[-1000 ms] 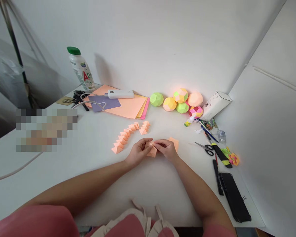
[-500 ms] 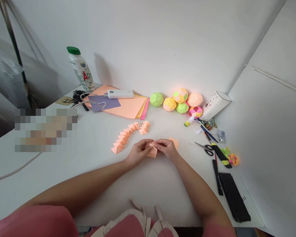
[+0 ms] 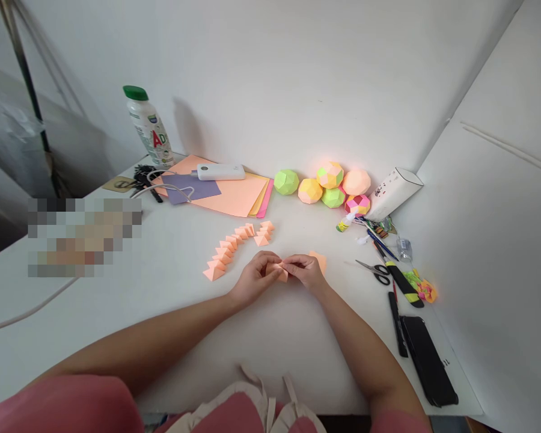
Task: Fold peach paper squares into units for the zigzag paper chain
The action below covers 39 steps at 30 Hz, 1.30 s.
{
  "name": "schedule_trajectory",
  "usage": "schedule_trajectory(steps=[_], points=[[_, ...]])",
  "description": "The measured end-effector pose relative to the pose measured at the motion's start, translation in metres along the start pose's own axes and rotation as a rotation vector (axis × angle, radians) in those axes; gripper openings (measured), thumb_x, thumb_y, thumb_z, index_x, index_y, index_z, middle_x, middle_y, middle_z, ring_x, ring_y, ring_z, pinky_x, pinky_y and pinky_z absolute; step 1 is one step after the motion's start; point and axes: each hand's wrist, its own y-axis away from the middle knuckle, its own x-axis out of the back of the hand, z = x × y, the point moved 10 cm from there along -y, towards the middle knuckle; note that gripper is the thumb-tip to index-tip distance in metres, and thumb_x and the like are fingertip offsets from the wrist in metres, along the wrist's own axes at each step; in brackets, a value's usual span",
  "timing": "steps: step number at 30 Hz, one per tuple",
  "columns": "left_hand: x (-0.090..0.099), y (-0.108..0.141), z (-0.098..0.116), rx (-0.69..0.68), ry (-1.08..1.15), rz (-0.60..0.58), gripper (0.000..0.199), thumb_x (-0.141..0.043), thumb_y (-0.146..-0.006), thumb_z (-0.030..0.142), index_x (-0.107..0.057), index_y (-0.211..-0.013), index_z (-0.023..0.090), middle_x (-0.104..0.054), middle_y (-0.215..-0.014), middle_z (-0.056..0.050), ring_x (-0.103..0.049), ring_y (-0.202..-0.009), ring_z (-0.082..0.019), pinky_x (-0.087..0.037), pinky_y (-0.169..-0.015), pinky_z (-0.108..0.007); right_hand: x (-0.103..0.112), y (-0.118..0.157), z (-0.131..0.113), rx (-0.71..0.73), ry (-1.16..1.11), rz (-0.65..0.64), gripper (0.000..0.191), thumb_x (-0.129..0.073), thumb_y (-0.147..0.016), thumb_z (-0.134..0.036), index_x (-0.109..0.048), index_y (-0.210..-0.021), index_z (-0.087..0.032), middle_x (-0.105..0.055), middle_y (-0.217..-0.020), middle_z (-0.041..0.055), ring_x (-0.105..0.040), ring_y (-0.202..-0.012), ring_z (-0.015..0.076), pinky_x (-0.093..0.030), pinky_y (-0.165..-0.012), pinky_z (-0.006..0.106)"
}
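Between my two hands is a small peach piece of paper (image 3: 279, 273), partly hidden by the fingers. My left hand (image 3: 253, 278) pinches its left side, thumb in front and fingers curled behind. My right hand (image 3: 307, 270) pinches its upper right edge, fingertips close to those of the left. Behind my right hand a peach paper square (image 3: 318, 260) lies flat on the table. Left of my hands runs a curved row of folded peach paper units (image 3: 223, 255), with a shorter row (image 3: 264, 233) beside its far end.
Colourful paper balls (image 3: 330, 174) are grouped by the wall. A power bank (image 3: 220, 172) lies on coloured paper sheets (image 3: 238, 198), near a white bottle (image 3: 151, 132). At right are scissors (image 3: 379, 272), a utility knife (image 3: 404, 284), a glue bottle (image 3: 345, 222) and a black phone (image 3: 428, 361).
The held peach paper has shifted: its lower part shows less below my fingers now. Both hands stay in nearly the same place, still pinching it.
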Motion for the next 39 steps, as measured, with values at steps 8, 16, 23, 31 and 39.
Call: schedule_trajectory(steps=[8,16,23,31,39], points=[[0.001,0.003,-0.010,0.138,0.082,0.016,0.034,-0.057,-0.074,0.049,-0.058,-0.088,0.017,-0.062,-0.077,-0.003,-0.058,-0.075,-0.017,-0.047,-0.066,-0.028,-0.009,0.004,-0.012,0.056,-0.008,-0.028,0.019,-0.066,-0.071,-0.033,-0.060,-0.085,-0.021,-0.061,-0.076,0.0002,-0.056,-0.061,0.0112,-0.048,-0.053,0.024],[-0.001,0.003,-0.012,0.158,0.090,0.003,0.037,-0.055,-0.074,0.050,-0.060,-0.092,0.018,-0.065,-0.083,-0.005,-0.060,-0.074,-0.017,-0.048,-0.064,-0.027,-0.010,0.004,-0.005,0.099,0.108,0.000,0.020,-0.064,-0.073,-0.034,-0.063,-0.085,-0.018,-0.065,-0.081,0.0044,-0.061,-0.074,0.0156,-0.051,-0.067,0.029],[0.004,0.003,-0.007,0.132,0.055,0.042,0.034,-0.054,-0.076,0.048,-0.061,-0.088,0.017,-0.064,-0.091,-0.006,-0.060,-0.080,-0.018,-0.049,-0.069,-0.029,-0.003,0.009,-0.015,0.136,0.147,0.098,0.015,-0.064,-0.073,-0.034,-0.066,-0.076,-0.020,-0.067,-0.079,0.0048,-0.063,-0.073,0.0178,-0.052,-0.067,0.031],[-0.001,0.003,-0.002,0.110,0.039,-0.012,0.034,-0.052,-0.078,0.048,-0.065,-0.090,0.019,-0.064,-0.090,-0.005,-0.059,-0.082,-0.018,-0.048,-0.071,-0.029,-0.003,0.011,-0.022,0.152,0.189,0.103,0.016,-0.062,-0.075,-0.034,-0.065,-0.074,-0.019,-0.067,-0.078,0.0048,-0.062,-0.074,0.0179,-0.050,-0.068,0.031],[-0.002,0.001,-0.003,0.057,0.031,-0.033,0.028,-0.050,-0.081,0.043,-0.067,-0.088,0.022,-0.062,-0.092,-0.005,-0.057,-0.088,-0.019,-0.048,-0.076,-0.030,-0.005,0.008,-0.016,0.092,0.181,0.061,0.019,-0.060,-0.076,-0.037,-0.056,-0.074,-0.019,-0.060,-0.072,0.0004,-0.056,-0.065,0.0131,-0.045,-0.059,0.026]])
